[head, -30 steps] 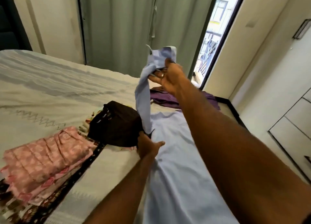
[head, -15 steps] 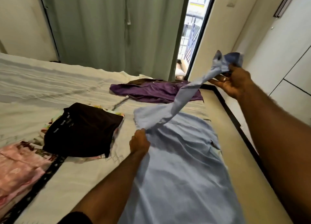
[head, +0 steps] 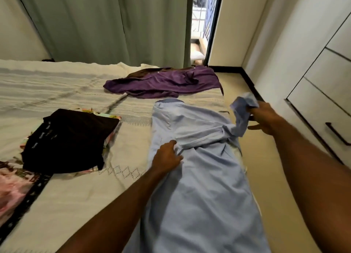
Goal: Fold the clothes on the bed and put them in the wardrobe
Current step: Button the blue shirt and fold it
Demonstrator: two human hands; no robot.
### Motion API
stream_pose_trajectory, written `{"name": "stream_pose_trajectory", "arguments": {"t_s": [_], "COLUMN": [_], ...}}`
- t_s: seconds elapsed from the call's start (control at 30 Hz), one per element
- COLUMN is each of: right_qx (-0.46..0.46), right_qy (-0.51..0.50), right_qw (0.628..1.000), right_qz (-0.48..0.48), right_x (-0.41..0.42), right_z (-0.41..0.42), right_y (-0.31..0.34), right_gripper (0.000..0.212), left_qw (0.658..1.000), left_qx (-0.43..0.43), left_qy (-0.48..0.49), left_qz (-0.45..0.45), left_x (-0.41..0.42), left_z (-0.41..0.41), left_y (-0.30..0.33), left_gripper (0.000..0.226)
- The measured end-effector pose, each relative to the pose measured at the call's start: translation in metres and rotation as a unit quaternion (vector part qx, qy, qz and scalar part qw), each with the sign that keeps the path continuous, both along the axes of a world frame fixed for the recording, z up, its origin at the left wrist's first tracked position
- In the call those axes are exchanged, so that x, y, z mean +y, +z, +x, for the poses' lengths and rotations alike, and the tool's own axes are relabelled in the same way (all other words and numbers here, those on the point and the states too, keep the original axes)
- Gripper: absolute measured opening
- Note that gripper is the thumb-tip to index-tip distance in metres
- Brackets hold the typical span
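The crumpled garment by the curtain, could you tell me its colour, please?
Purple; the garment lies unfolded on the bed, seen best in the head view.

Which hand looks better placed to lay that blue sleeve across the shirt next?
The right hand, probably: it already grips the sleeve cuff off the blue shirt's right edge. The left hand rests on the shirt's middle, pinning it.
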State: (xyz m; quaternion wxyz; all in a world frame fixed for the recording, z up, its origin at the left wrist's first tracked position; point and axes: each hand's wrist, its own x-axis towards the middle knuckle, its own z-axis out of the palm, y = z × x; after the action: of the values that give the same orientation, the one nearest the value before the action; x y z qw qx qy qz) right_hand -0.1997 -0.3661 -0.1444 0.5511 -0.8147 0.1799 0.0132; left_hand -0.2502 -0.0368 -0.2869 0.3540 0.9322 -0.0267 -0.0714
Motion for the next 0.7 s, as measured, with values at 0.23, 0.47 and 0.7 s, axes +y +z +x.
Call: {"name": "stream_pose_trajectory", "arguments": {"t_s": [0.23,0.47,0.7], "right_qx": [0.112,-0.063,0.144], "right_qy": [0.269,0.100,0.097], "right_qw": [0.903,0.967,0.982], "right_qz": [-0.316,-0.224,0.072], "right_x": [0.072,0.176,0.245], "right_z": [-0.049,-0.166,-0.257], "right_y": [-0.063,-0.100,-0.096], "right_gripper": [0.061,0.021,0.036], "left_qw": [0.994,0.986,0.991], "left_qx": [0.056,0.094,0.062], "left_qy": [0.077,0.040,-0.034], "left_qz": [0.057,0.135,0.113], "left_x": [0.056,0.081,0.077], "left_z": [-0.080,-0.162,-0.240], "left_y": [0.004,0.028,0.051], "left_gripper": [0.034,0.036,0.060]}}
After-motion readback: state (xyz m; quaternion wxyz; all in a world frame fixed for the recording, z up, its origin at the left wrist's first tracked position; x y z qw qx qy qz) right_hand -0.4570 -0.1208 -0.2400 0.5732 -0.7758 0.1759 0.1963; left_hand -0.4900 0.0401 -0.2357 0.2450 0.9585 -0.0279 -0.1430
